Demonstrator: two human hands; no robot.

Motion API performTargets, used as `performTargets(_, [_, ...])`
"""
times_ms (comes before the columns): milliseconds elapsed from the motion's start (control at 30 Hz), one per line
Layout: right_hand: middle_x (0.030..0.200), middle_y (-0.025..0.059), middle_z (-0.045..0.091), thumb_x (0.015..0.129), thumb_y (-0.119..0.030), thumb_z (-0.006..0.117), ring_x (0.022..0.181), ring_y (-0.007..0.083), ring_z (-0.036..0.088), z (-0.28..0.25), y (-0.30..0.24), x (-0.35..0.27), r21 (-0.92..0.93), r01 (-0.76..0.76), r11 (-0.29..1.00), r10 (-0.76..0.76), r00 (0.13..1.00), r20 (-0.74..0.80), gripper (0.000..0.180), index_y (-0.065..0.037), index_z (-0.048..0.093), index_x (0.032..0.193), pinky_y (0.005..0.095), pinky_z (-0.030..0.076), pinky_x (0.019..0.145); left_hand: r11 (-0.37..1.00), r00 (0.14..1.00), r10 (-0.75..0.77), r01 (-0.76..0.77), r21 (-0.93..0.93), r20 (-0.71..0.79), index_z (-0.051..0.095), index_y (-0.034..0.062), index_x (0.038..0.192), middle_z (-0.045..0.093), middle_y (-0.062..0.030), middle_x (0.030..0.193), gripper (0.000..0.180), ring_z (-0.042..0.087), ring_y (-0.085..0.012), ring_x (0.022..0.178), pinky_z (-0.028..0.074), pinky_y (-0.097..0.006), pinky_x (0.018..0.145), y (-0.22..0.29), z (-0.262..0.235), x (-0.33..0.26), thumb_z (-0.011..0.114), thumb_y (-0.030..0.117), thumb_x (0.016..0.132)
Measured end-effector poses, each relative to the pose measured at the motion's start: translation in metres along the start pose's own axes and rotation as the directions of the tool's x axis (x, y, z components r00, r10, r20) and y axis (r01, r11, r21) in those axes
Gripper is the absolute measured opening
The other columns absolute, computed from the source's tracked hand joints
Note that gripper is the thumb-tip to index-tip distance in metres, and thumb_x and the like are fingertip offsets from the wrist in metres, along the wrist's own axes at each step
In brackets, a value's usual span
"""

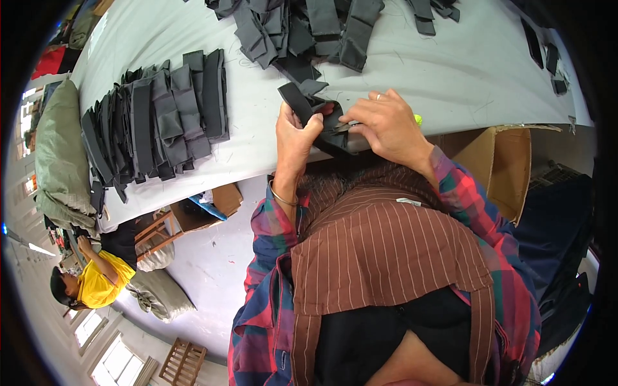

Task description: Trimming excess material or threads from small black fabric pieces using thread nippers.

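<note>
Near the table's front edge, my left hand is closed around a folded dark grey fabric strip, its thumb lying on the cloth. Part of the strip loops down toward my apron. Close on its right, my right hand pinches a small pointed metal tool whose tip is against the cloth. Its exact kind is hard to make out. A bright yellow-green bit shows just beyond this hand; whether it belongs to the tool I cannot tell.
A row of stacked dark strips lies left on the white-covered table, with a looser pile at the far side. A cardboard box stands below the right edge. A green sack and a person in yellow are left.
</note>
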State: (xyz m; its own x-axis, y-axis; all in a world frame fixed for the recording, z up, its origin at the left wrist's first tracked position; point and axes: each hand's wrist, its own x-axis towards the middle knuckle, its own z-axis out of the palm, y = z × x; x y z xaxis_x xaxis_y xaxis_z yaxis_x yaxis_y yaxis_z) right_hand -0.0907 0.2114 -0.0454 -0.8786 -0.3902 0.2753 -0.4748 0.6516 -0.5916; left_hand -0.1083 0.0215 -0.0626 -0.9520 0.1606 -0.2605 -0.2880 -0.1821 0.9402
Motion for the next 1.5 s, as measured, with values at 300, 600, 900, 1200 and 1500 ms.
performTargets(300, [0.081, 0.0017, 0.06, 0.077, -0.012, 0.066, 0.078, 0.0233, 0.055, 0.006, 0.003, 0.001, -0.087, 0.034, 0.996, -0.025, 0.994, 0.104, 0.013, -0.012, 0.064, 0.089, 0.036, 0.036, 0.07, 0.999, 0.999, -0.036, 0.036, -0.023, 0.012, 0.046, -0.0036, 0.115, 0.062, -0.0125, 0.105, 0.036, 0.062, -0.0179, 0.097, 0.048, -0.029, 0.087, 0.002, -0.002, 0.0, 0.054, -0.004, 0.08])
performTargets(600, [0.078, 0.0013, 0.059, 0.076, -0.013, 0.067, 0.075, 0.0224, 0.054, 0.01, 0.001, 0.001, -0.04, 0.032, 0.999, -0.029, 0.997, 0.073, 0.012, -0.011, 0.064, 0.088, 0.036, 0.036, 0.068, 0.999, 0.999, -0.02, 0.021, -0.027, 0.026, 0.046, -0.0039, 0.115, 0.062, -0.0122, 0.105, 0.036, 0.061, -0.0171, 0.097, 0.048, -0.029, 0.088, 0.002, -0.002, 0.001, 0.054, -0.004, 0.08])
performTargets(900, [0.075, 0.0022, 0.059, 0.073, -0.013, 0.068, 0.072, 0.0226, 0.054, 0.013, -0.002, 0.001, -0.105, 0.022, 0.994, -0.017, 0.999, 0.049, 0.011, -0.011, 0.064, 0.084, 0.0354, 0.035, 0.065, 0.999, 1.0, -0.012, 0.013, -0.039, 0.018, 0.045, -0.0036, 0.115, 0.062, -0.0127, 0.105, 0.037, 0.061, -0.0181, 0.097, 0.047, -0.03, 0.089, 0.002, 0.0, 0.0, 0.054, -0.003, 0.079])
performTargets(1200, [0.085, 0.0021, 0.064, 0.085, -0.005, 0.058, 0.078, 0.0067, 0.053, -0.019, -0.012, -0.012, 0.663, -0.314, 0.679, 0.325, 0.939, 0.113, 0.017, -0.002, 0.066, 0.1, 0.0226, 0.043, 0.073, 0.998, 0.999, 0.001, -0.004, -0.062, -0.036, 0.045, -0.0053, 0.119, 0.061, -0.0129, 0.106, 0.044, 0.061, -0.0197, 0.099, 0.048, -0.03, 0.083, 0.029, -0.016, -0.031, 0.057, -0.002, 0.077])
performTargets(1500, [0.082, -0.003, 0.059, 0.09, -0.008, 0.057, 0.074, 0.0032, 0.047, -0.027, -0.012, -0.04, 0.686, -0.424, 0.591, 0.499, 0.861, 0.101, 0.018, 0.0, 0.063, 0.105, 0.0195, 0.039, 0.069, 0.917, 0.98, -0.066, 0.133, -0.375, 0.186, 0.041, -0.0046, 0.122, 0.059, -0.0169, 0.101, 0.046, 0.063, -0.027, 0.088, 0.056, -0.035, 0.069, 0.042, -0.04, -0.059, 0.055, 0.01, 0.081])
